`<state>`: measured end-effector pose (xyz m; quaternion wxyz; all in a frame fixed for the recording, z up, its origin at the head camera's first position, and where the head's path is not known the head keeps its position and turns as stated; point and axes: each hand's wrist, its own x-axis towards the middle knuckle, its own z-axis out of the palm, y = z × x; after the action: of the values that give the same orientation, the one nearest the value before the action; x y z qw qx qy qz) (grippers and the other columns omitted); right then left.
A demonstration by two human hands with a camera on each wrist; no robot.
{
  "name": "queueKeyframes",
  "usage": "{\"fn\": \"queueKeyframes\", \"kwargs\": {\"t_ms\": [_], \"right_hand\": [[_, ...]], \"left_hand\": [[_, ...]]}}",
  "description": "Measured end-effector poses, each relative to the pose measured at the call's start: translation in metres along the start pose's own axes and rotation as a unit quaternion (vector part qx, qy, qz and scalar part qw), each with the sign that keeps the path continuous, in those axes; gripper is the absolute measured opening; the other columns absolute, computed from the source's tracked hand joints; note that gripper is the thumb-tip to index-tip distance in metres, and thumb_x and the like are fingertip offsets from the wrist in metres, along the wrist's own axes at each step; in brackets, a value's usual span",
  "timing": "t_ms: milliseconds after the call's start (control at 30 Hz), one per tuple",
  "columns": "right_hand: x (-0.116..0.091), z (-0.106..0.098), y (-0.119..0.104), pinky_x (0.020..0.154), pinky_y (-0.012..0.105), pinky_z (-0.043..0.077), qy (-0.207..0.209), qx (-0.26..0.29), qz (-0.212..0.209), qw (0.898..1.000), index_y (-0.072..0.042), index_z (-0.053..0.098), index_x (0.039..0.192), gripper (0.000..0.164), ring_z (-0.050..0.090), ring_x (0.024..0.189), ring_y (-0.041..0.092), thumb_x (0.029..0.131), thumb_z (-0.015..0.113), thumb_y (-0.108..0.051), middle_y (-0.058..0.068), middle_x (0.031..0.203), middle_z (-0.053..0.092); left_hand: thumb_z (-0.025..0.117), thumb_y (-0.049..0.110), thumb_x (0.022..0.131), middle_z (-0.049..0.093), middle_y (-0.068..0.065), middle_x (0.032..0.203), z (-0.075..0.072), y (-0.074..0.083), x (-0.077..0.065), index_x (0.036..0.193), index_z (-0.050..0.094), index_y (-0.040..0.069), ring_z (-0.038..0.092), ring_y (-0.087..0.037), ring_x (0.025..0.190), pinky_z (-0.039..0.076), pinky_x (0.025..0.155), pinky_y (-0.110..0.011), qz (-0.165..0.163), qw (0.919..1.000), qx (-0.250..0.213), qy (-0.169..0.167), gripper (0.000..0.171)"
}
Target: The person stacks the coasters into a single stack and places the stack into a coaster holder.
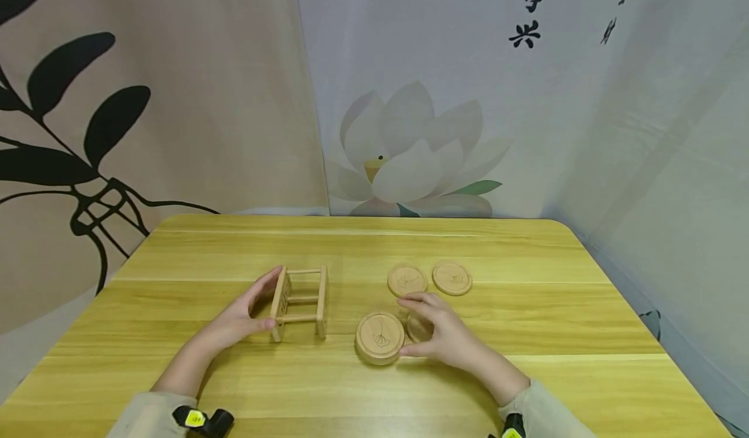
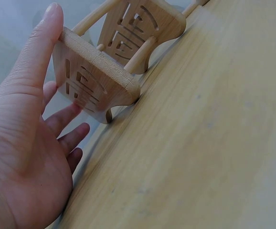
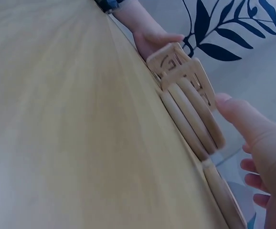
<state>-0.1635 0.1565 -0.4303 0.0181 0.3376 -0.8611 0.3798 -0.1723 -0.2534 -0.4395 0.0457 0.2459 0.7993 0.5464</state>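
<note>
At the left of the table stands a small wooden coaster rack (image 1: 301, 299), two end panels with cut-out characters (image 2: 88, 78) joined by rods. My left hand (image 1: 240, 318) holds its left panel, thumb at the near edge and fingers at the far edge and outer face. To the right is a stack of round wooden coasters (image 1: 380, 338), the top one engraved with a leaf. My right hand (image 1: 441, 331) lies beside it, thumb and fingers spread apart, thumb by the stack's edge. Another coaster (image 1: 419, 327) shows partly beneath this hand. In the right wrist view the stack (image 3: 190, 114) appears edge-on.
Two engraved coasters, one (image 1: 407, 281) left and one (image 1: 452, 277) right, lie flat beyond my right hand. The wooden table (image 1: 351, 405) ends at a straight back edge, with printed cloth (image 1: 234, 100) hanging behind it.
</note>
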Motion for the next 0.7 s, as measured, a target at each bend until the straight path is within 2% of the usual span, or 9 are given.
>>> {"fn": "queueKeyframes", "kwargs": {"t_ms": [300, 533, 700], "right_hand": [[-0.011, -0.013, 0.013, 0.102, 0.058, 0.032, 0.015, 0.011, 0.032, 0.999, -0.008, 0.054, 0.135, 0.079, 0.039, 0.127, 0.032, 0.068, 0.087, -0.032, 0.01, 0.137, 0.048], [-0.019, -0.018, 0.023, 0.102, 0.062, 0.03, 0.015, 0.004, 0.053, 0.999, -0.006, 0.054, 0.136, 0.08, 0.036, 0.129, 0.036, 0.069, 0.085, -0.038, 0.011, 0.138, 0.047], [-0.023, -0.021, 0.028, 0.101, 0.061, 0.031, 0.016, -0.003, 0.065, 0.998, -0.006, 0.053, 0.136, 0.083, 0.037, 0.128, 0.036, 0.068, 0.085, -0.041, 0.012, 0.138, 0.047]], "left_hand": [[0.071, 0.041, 0.086, 0.024, -0.019, 0.153, 0.0, 0.0, 0.0, 0.155, 0.014, 0.02, 0.021, -0.045, 0.135, 0.01, 0.097, -0.076, -0.002, 1.0, -0.001, -0.001, 0.092], [0.071, 0.042, 0.086, 0.025, -0.02, 0.152, 0.0, 0.0, -0.001, 0.155, 0.013, 0.015, 0.021, -0.045, 0.134, 0.008, 0.097, -0.076, -0.002, 1.0, 0.001, -0.001, 0.094], [0.071, 0.041, 0.085, 0.026, -0.02, 0.151, 0.0, -0.001, -0.001, 0.155, 0.014, 0.017, 0.022, -0.045, 0.134, 0.008, 0.097, -0.076, -0.002, 1.0, 0.001, 0.0, 0.094]]}}
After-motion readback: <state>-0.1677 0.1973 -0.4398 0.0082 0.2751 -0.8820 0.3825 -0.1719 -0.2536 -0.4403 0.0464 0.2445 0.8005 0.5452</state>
